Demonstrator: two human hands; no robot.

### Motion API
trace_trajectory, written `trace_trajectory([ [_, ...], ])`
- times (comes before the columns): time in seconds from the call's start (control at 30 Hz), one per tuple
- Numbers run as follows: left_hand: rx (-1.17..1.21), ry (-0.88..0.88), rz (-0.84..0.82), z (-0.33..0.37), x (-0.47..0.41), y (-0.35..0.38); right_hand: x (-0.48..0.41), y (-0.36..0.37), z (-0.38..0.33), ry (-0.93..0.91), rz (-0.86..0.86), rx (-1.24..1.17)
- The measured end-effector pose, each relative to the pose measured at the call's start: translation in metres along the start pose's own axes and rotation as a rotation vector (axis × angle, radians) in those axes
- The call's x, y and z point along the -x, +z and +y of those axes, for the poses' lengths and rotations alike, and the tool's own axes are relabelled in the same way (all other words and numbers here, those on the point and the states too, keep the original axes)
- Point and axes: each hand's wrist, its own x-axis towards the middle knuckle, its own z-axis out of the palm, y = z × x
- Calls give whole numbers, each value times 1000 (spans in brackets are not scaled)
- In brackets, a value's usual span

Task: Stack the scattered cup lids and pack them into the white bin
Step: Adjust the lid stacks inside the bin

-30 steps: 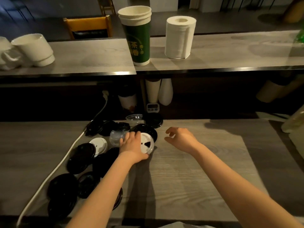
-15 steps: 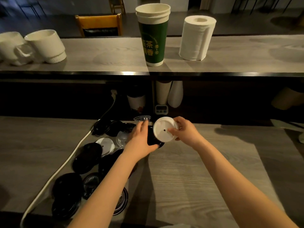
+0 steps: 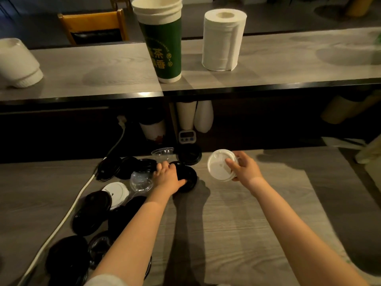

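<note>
**Lid sorting at an early stage, judged from the layout.** Nearest the viewer, black lids (image 3: 91,211) lie scattered and overlapping along the left of the table (image 3: 237,223), beside a white cable (image 3: 61,221). About ten can be counted, though dim light and the left forearm make the figure uncertain.

Among them lies one loose white lid (image 3: 115,190) and, just beyond it, a clear lid (image 3: 141,180). A second clear lid (image 3: 162,151) sits at the far edge of the group, giving two clear.

The left hand (image 3: 168,178) lies over the central black lid (image 3: 188,179), fingers curled round its far rim and thumb at its near rim. This lid rests flat on the table. The right hand (image 3: 244,170) grips the held white lid (image 3: 218,166), which is tilted and raised off the table. White lids thus number two.

No finished stack is visible. The white bin cannot be identified in view, so nothing is shown packed, and nearly all the stacking and packing appears to be left.

Farther off, one small timer (image 3: 186,137) stands in the shadowed recess. On the raised table (image 3: 103,69) beyond stand one nest of green paper cups (image 3: 165,48), one paper roll (image 3: 223,40) and a white cup (image 3: 18,65) at the left edge.
</note>
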Motion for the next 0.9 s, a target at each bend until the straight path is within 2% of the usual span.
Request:
trace_trajectory([
  [0.1, 8, 79, 16, 2, 4, 6, 1, -2, 3, -13, -4, -22],
  [0.17, 68, 115, -34, 4, 11, 10, 2, -2, 5, -18, -2, -35],
  [0.27, 247, 102, -116, 6, 18, 15, 3, -1, 6, -16, -1, -38],
  [0.33, 315, 76, -109, 7, 22, 12, 5, -1, 6, -11, -7, -43],
  [0.63, 401, 128, 130, 23, 50, -37, 22, -24, -5, -76, 18, -119],
  [0.9, 429, 308, 302, 106, 79, -79, 41, -107, -9, -154, 196, -165],
])
